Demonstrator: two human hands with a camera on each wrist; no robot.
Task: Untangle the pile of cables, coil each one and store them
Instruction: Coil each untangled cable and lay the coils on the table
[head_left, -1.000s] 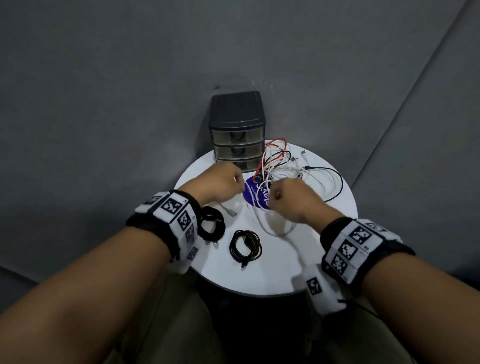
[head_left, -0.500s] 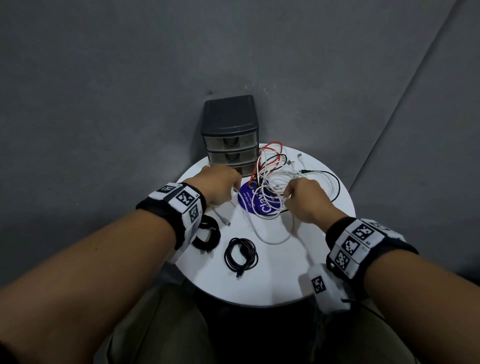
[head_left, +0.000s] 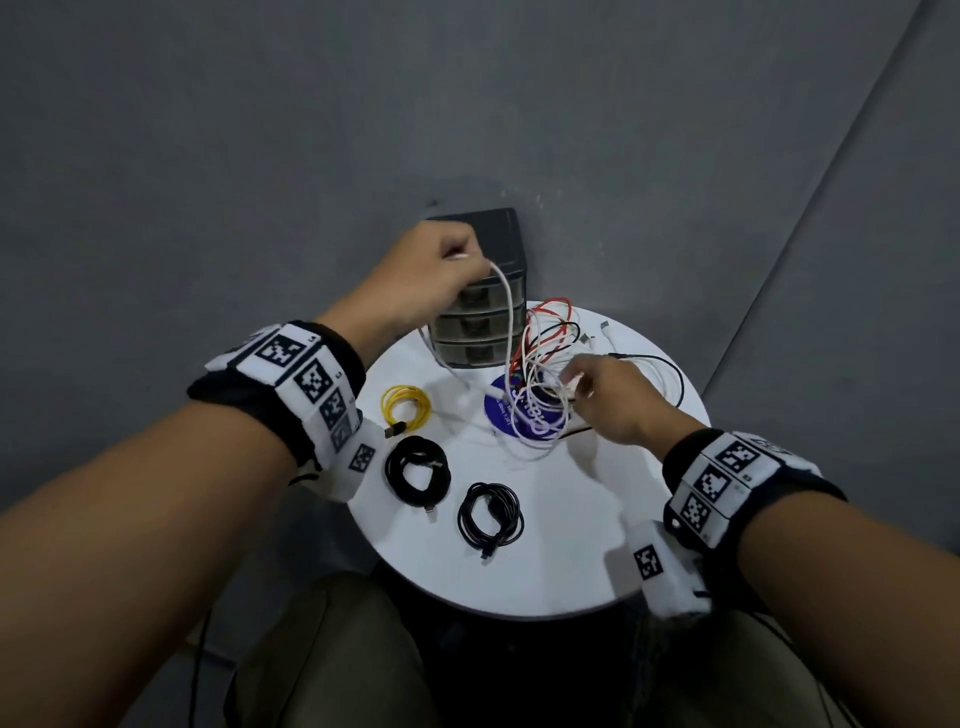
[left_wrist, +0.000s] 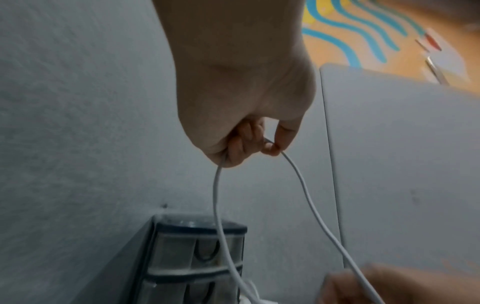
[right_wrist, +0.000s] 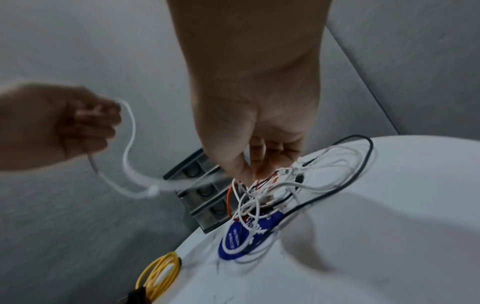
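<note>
A tangle of white, red and black cables (head_left: 545, 358) lies on the far half of the round white table (head_left: 571, 545), over a blue round sticker (head_left: 501, 410). My left hand (head_left: 447, 265) is raised in front of the drawer unit and grips a white cable (head_left: 509, 312) that runs down into the pile; the left wrist view shows it pinched between thumb and fingers (left_wrist: 270, 148). My right hand (head_left: 597, 389) pinches strands of the tangle (right_wrist: 267, 191) and holds them down. Three coiled cables lie near: yellow (head_left: 406, 408), black (head_left: 416, 470), black (head_left: 491, 514).
A dark three-drawer unit (head_left: 480, 322) stands at the table's far edge against a grey wall, its drawers closed. A black cable loop (head_left: 670, 374) trails toward the right rim. The front half of the table is bare. My knees are below the near edge.
My left hand has risen from table level to above the drawer unit, drawing the white cable out of the pile. The right hand stayed on the tangle. The yellow coil is now uncovered.
</note>
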